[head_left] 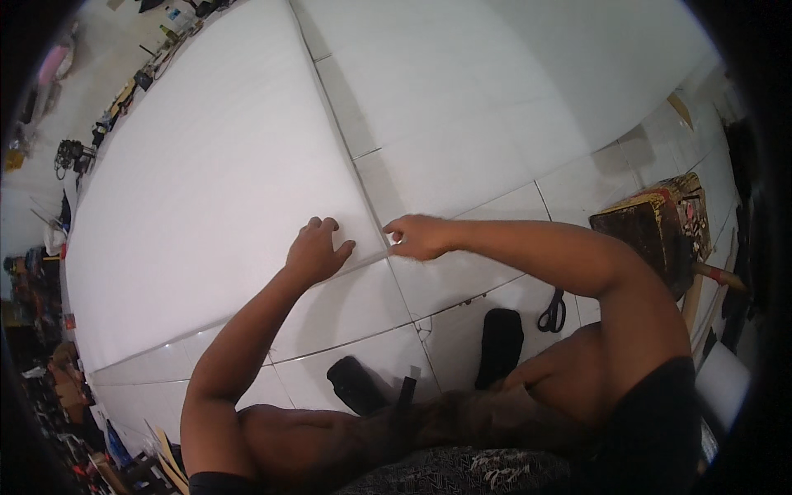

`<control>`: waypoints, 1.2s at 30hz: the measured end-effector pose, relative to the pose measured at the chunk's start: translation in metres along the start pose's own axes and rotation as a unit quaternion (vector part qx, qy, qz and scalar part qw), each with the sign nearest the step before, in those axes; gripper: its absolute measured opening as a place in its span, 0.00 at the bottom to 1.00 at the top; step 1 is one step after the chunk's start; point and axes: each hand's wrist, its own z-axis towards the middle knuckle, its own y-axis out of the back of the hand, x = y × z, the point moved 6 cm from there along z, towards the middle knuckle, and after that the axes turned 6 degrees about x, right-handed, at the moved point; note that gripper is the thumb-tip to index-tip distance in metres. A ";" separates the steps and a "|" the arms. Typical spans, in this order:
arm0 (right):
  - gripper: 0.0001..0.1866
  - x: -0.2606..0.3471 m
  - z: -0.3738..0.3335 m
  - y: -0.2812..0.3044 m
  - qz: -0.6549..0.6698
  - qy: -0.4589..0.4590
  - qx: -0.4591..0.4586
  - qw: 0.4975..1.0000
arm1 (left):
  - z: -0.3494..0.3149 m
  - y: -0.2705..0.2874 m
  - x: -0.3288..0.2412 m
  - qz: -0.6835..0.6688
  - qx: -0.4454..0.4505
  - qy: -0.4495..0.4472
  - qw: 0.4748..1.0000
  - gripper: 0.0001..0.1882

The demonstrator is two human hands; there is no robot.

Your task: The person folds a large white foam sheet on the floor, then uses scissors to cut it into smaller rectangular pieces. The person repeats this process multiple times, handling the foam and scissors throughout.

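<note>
A large white sheet [198, 190], perhaps foam, lies flat on the tiled floor in front of me and to the left. My left hand [315, 254] rests on it near its near right corner, fingers apart and slightly curled. At that corner, the thumb and forefinger of my right hand [419, 237] pinch the sheet's edge. Beyond the right hand spreads another white sheet [462, 99], with a strip of floor tiles between the two.
Black scissors [552, 312] lie on the tiles [445, 351] near my right knee. A worn wooden block [652, 219] stands at the right, beside a wooden-handled tool [719, 275]. Tools and clutter [74, 157] line the left side. My dark-shod feet [501, 342] are close by.
</note>
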 end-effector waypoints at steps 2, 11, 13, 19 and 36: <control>0.33 0.014 0.007 -0.010 0.048 -0.021 -0.015 0.998 | 0.006 -0.003 0.005 -0.038 -0.001 0.007 0.999 0.27; 0.33 0.035 -0.008 -0.006 0.305 -0.045 -0.034 0.951 | 0.027 -0.008 0.018 -0.157 0.029 0.088 0.983 0.33; 0.33 0.037 -0.009 -0.006 0.328 -0.015 -0.035 0.944 | 0.025 0.004 0.002 -0.190 0.062 0.110 0.974 0.34; 0.32 0.030 0.009 -0.009 0.216 -0.029 -0.011 0.976 | 0.032 0.000 0.035 -0.238 0.046 0.100 0.965 0.29; 0.30 0.040 0.011 -0.002 0.334 0.031 -0.019 0.942 | 0.036 -0.006 0.033 -0.212 0.052 0.039 0.975 0.32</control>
